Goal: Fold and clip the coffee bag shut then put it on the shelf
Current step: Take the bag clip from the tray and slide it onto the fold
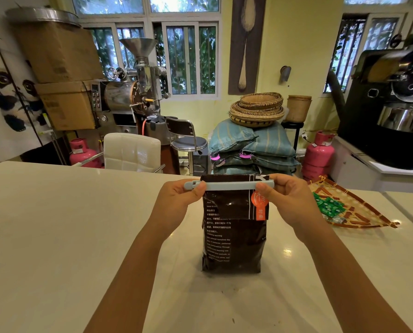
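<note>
A dark brown coffee bag (234, 239) with white print and an orange label stands upright on the pale table (56, 236), its top folded over toward me. A long light-blue clip (229, 185) lies across the folded top. My left hand (176, 200) pinches the clip's left end, thumb pressed on it. At the clip's right end, my right hand (287, 200) holds on with thumb in front and fingers behind. No shelf is identifiable in view.
A woven fan-shaped tray (359, 212) with green packets lies on the table to the right. Beyond the table stand a white chair (131, 150), a stool, stacked sacks, pink gas cylinders and coffee roasters (128, 92).
</note>
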